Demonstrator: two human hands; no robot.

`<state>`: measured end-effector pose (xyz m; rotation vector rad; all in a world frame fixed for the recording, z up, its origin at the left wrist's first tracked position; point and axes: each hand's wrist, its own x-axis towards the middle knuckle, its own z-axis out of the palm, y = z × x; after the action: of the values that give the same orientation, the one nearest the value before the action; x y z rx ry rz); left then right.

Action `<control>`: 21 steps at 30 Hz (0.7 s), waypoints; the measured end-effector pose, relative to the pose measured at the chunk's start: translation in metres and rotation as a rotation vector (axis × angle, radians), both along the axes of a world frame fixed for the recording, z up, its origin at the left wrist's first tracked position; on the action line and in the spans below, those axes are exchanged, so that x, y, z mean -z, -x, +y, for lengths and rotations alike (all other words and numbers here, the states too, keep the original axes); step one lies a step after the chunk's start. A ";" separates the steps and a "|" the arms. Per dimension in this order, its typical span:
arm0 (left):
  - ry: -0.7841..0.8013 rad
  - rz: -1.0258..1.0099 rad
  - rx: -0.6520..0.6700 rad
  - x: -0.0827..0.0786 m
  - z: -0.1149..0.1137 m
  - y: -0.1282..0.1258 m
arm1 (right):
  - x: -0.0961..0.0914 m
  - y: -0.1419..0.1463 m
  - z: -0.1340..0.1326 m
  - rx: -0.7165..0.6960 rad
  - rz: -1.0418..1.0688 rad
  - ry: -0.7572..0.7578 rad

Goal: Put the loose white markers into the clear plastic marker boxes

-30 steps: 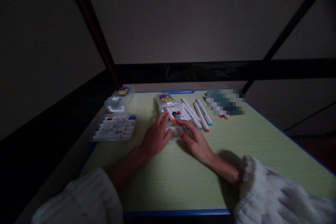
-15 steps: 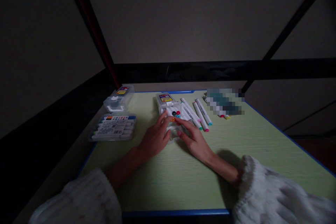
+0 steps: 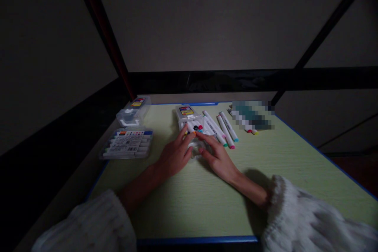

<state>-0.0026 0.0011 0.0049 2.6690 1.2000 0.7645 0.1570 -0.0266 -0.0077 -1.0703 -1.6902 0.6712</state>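
Two hands meet at the near mouth of the centre box [image 3: 189,112], fingertips close together. Left hand [image 3: 173,157]: one finger reaches fwd to the box's near left side, another sits by the orange marker [image 3: 194,133], thumb lower & apart. Right hand [image 3: 223,161]: index tip at the same cap from the right, thumb bent over the clear flap [image 3: 197,153] on the near side. Fingers look loosely spread, not clenched; can't tell whether either hand pinches the marker or just presses its end.

Orange marker: at the box mouth, only a bit of cap showing btwn fingertips; looks mostly in, I'd judge.

Progress, by the look of it: part done. Several markers are in the box, incl. a black cap [image 3: 195,128] & a red cap [image 3: 200,127]; exact no. hidden by the hands. Flap is down, box not closed. Approx. four loose markers [image 3: 227,126] lie just right of the box on the table [image 3: 206,204], caps toward the near side, none in the box.

Farther out: flat case [image 3: 126,143] w/ markers inside at left, 2nd box [image 3: 130,115] beyond it, contents unclear. Far right: blurred patch [image 3: 251,114], can't ID, w/ red & yellow marker ends [image 3: 255,132] poking out nearside.
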 end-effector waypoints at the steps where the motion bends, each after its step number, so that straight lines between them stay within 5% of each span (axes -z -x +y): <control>1: -0.001 0.003 0.000 0.000 0.000 0.000 | 0.000 0.000 0.000 0.000 -0.002 0.000; 21: 0.047 0.001 -0.006 -0.003 -0.001 0.000 | -0.002 0.000 0.000 -0.009 -0.036 -0.004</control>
<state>-0.0023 0.0006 0.0081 2.6294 1.2117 0.7271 0.1568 -0.0261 -0.0060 -1.0786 -1.7279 0.6577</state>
